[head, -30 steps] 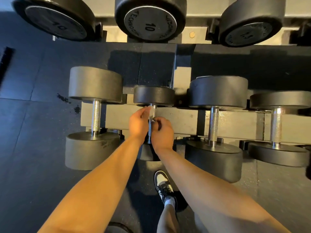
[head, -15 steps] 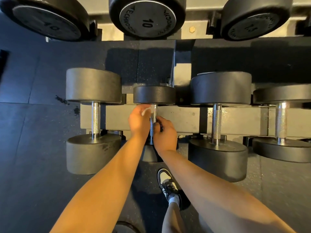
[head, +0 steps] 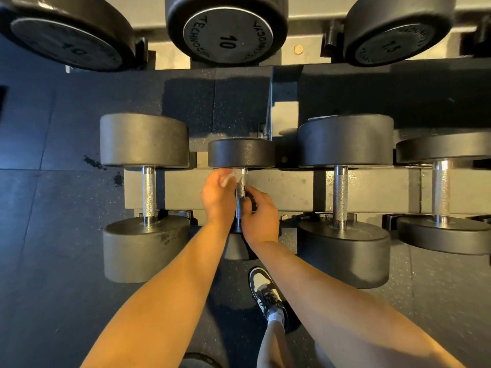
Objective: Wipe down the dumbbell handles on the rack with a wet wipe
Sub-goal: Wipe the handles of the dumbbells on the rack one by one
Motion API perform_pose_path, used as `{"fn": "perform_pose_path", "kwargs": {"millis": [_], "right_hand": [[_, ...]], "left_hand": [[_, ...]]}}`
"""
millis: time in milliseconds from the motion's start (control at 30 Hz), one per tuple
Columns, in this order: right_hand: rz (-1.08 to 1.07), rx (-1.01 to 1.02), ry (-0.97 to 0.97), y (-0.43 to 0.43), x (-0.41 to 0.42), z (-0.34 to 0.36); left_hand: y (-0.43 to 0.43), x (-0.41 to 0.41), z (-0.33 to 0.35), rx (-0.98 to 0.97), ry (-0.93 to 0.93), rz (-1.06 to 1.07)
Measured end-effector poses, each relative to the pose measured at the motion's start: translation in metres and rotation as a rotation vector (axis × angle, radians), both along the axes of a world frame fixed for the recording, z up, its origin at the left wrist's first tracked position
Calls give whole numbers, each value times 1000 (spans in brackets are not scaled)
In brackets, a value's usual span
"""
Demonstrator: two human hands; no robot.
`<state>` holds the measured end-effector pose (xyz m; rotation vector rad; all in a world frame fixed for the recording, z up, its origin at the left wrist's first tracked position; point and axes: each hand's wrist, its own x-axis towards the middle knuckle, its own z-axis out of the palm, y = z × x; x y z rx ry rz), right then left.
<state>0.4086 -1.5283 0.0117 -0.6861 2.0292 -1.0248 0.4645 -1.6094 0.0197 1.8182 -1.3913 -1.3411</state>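
Nearest you, your black-and-white shoe (head: 267, 293) is planted on the dark rubber floor (head: 53, 235), just in front of the rack. Both your forearms reach forward and meet at the small dumbbell (head: 241, 152) in the middle of the lower row.

Your right hand (head: 261, 216) is on the near part of the knurled handle (head: 241, 191), fingers curled round the bar and gripping it. Your left hand (head: 218, 197) sits just left of the bar, a little farther along, its fingers bunched on the wet wipe (head: 229, 179). The white wipe shows between your fingers and is pressed against the far end of the handle, right under the far head of the small dumbbell.

The handle spans the pale rack beam (head: 292, 189). To the left sits a large dumbbell (head: 144, 140) with its steel grip bare. To the right rests another big one (head: 345, 140), and beyond it a flatter one (head: 446, 147) at the frame's right edge.

Farthest off, the upper tier shows three round dumbbell ends facing you. The centre one (head: 227, 27) is marked 10.
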Motion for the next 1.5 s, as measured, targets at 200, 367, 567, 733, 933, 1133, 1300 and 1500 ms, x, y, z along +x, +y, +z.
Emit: {"fn": "perform_pose_path", "kwargs": {"millis": [200, 367, 567, 733, 933, 1133, 1300, 1500], "right_hand": [[-5, 0, -1, 1, 2, -3], [-6, 14, 8, 0, 2, 0], [-12, 12, 11, 0, 1, -2], [-33, 7, -5, 2, 3, 0], [-1, 15, 0, 1, 1, 1], [6, 22, 33, 0, 1, -2], [6, 18, 20, 2, 2, -1], [57, 51, -78, 13, -5, 5]], "left_hand": [[18, 22, -8, -25, -60, -171], [11, 18, -5, -52, -30, -133], [-4, 9, -4, -47, -32, -175], [25, 32, -6, -68, -168, -321], [6, 24, -2, -74, -83, -254], [19, 6, 2, -110, -167, -212], [38, 23, 2, -53, -188, -248], [47, 38, 1, 132, -256, -246]]}}
